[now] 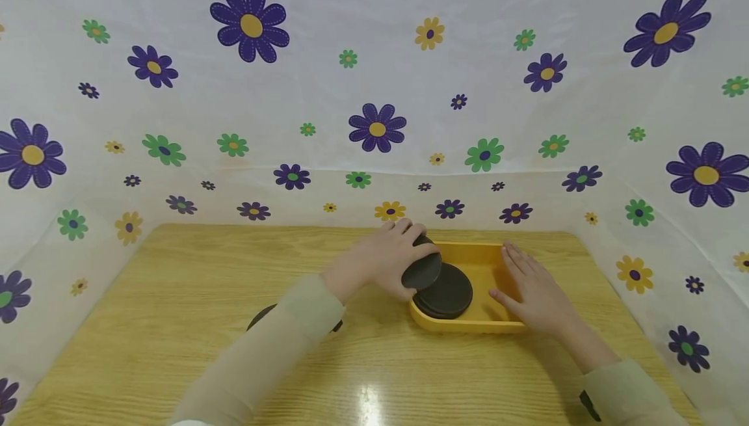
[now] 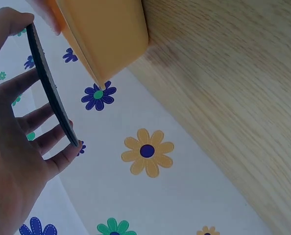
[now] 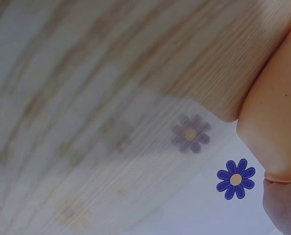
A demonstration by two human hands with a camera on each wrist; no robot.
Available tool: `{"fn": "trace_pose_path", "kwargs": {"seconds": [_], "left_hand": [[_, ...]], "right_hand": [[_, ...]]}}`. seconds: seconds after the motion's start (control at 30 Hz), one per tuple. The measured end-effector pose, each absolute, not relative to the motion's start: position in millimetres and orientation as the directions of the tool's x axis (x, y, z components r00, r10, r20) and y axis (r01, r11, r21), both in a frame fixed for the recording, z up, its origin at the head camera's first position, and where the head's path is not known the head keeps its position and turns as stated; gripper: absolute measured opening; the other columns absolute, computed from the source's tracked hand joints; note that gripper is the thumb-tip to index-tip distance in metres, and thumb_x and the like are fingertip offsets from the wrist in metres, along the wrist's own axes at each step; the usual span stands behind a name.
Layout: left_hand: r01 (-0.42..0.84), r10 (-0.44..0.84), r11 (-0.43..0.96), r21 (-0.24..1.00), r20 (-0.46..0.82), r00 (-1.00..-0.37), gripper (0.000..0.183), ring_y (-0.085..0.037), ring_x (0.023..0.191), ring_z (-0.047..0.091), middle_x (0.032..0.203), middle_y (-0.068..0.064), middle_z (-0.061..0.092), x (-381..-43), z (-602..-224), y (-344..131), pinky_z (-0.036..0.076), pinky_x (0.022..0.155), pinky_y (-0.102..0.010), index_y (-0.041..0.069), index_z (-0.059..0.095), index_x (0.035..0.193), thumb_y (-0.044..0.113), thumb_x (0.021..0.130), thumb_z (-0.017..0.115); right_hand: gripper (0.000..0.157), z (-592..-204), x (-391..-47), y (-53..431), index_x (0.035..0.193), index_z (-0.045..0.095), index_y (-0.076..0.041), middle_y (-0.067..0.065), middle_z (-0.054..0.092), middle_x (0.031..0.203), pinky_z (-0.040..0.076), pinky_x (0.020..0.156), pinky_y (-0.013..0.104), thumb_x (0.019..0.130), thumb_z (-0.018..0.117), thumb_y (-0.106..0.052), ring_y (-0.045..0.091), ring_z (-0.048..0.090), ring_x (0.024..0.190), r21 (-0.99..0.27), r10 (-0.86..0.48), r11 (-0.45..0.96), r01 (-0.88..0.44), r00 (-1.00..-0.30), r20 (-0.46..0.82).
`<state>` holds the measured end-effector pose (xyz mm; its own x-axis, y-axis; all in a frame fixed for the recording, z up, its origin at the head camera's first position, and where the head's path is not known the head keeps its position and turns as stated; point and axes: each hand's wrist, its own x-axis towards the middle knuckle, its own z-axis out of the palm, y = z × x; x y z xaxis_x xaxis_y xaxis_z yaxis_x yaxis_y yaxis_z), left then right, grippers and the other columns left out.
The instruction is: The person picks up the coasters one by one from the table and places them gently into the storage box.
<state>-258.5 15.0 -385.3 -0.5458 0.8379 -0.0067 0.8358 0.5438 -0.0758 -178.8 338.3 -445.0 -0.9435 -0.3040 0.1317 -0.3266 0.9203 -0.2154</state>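
Observation:
My left hand [image 1: 393, 260] holds a thin black disc [image 1: 422, 270], which looks like a coaster, by its edge between thumb and fingertips. In the left wrist view the held disc [image 2: 52, 88] is tilted and seen edge-on. It is over the left end of a yellow tray [image 1: 468, 327], overlapping a small stack of black discs [image 1: 447, 289] inside. My right hand [image 1: 535, 292] rests on the tray's right end, fingers nearly straight along the rim and thumb reaching inside. The right wrist view catches the tray's outer wall [image 3: 278, 93] and part of that hand at the rim.
More black disc [image 1: 261, 317] shows on the wooden table [image 1: 328, 374], mostly hidden beneath my left forearm. A white cloth with printed flowers [image 1: 328, 94] walls off the back and both sides of the table.

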Motion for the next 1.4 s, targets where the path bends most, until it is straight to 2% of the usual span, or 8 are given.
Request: {"fn": "trace_pose_path", "kwargs": {"seconds": [0.33,0.6,0.93,1.4], "left_hand": [[0.846,0.848,0.528,-0.070,0.010,-0.529,0.079,-0.026,0.135,0.046,0.154,-0.007,0.047,-261.5,-397.1,38.7,0.045,0.109,-0.041,0.034,0.050,0.154,0.062,0.084,0.074],[0.850,0.850,0.523,-0.064,-0.033,-0.525,0.082,-0.028,0.145,0.043,0.162,-0.008,0.043,-261.2,-405.9,54.8,0.042,0.119,-0.046,0.035,0.046,0.158,0.064,0.086,0.073],[0.847,0.847,0.522,-0.096,-0.056,-0.529,0.082,-0.026,0.143,0.045,0.160,-0.007,0.043,-256.6,-414.0,69.9,0.044,0.118,-0.043,0.035,0.045,0.159,0.065,0.087,0.072],[0.850,0.846,0.517,-0.103,-0.093,-0.526,0.080,-0.027,0.147,0.041,0.164,-0.006,0.040,-252.8,-425.9,79.2,0.040,0.122,-0.047,0.035,0.044,0.160,0.064,0.091,0.071]], "right_hand": [[0.091,-446.1,-180.0,338.5,0.163,0.028,0.010,0.028,0.024,0.173,0.026,0.126,0.065,0.103,0.061,-0.050,0.049,0.026,0.159,-0.197,-0.290,0.930,-0.309,-0.949,0.119],[0.090,-447.3,-180.4,339.2,0.163,0.028,0.010,0.029,0.025,0.172,0.026,0.125,0.067,0.103,0.061,-0.050,0.050,0.026,0.158,-0.207,-0.299,0.924,-0.320,-0.946,0.128],[0.091,-446.7,-180.7,339.3,0.163,0.028,0.010,0.029,0.026,0.172,0.027,0.125,0.066,0.103,0.061,-0.050,0.050,0.028,0.158,-0.195,-0.297,0.928,-0.319,-0.946,0.132],[0.091,-442.1,-178.9,337.1,0.162,0.029,0.010,0.029,0.026,0.172,0.025,0.126,0.065,0.102,0.062,-0.050,0.049,0.027,0.158,-0.193,-0.291,0.931,-0.309,-0.949,0.117]]}}
